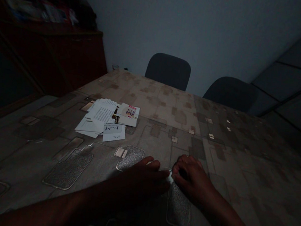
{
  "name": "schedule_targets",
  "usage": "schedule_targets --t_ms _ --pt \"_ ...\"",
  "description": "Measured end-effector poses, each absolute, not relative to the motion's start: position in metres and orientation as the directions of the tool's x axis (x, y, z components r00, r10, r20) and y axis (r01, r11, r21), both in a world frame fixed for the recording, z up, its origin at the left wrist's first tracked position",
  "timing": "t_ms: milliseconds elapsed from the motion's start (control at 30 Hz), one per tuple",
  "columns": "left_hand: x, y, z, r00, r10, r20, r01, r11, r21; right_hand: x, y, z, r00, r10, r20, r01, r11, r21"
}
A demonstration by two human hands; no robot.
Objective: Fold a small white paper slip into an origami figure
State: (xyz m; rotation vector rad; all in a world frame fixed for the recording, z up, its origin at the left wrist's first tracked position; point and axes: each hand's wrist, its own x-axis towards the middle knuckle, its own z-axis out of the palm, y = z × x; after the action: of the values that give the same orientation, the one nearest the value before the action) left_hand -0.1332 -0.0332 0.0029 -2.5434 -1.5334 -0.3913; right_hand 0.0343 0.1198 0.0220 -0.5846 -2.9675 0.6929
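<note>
My left hand [149,178] is low over the table with its fingers bent together, its fingertips pointing right. Close beside it, my right hand [189,173] is curled, thumb and index finger pinched. A small pale sliver [170,177] shows in the gap where the fingertips of both hands meet; it is too small and dark to name. Ahead and to the left, a loose pile of printed white cards [101,113] lies on the tablecloth. One card with a red strip and a picture [130,111] rests at the pile's right side.
A patterned tablecloth [158,142] covers the long table. Two dark chairs [168,69] stand at its far side by a pale wall [200,32]. A reddish-brown cabinet [73,59] with clutter on it is at the back left. The room is dim.
</note>
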Motion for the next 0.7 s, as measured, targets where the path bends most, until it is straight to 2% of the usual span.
schedule_targets --t_ms 433,600,667,700 --pt "-0.126 -0.039 0.004 0.382 0.877 0.291 0.912 -0.409 0.037 0.037 0.121 0.018 -0.926 0.374 -0.045 0.351 0.813 -0.465" --pt "-0.104 -0.057 -0.017 0.238 0.919 0.314 0.958 -0.276 0.081 0.037 0.119 0.015 -0.919 0.395 -0.018 0.354 0.803 -0.480" --pt "-0.086 -0.063 -0.034 0.212 0.899 0.383 0.956 -0.272 0.107 0.036 0.118 0.014 -0.910 0.415 -0.018 0.374 0.798 -0.472" --pt "-0.077 -0.065 -0.040 0.162 0.891 0.424 0.956 -0.248 0.156 0.036 0.117 0.014 -0.906 0.423 -0.020 0.382 0.796 -0.469"
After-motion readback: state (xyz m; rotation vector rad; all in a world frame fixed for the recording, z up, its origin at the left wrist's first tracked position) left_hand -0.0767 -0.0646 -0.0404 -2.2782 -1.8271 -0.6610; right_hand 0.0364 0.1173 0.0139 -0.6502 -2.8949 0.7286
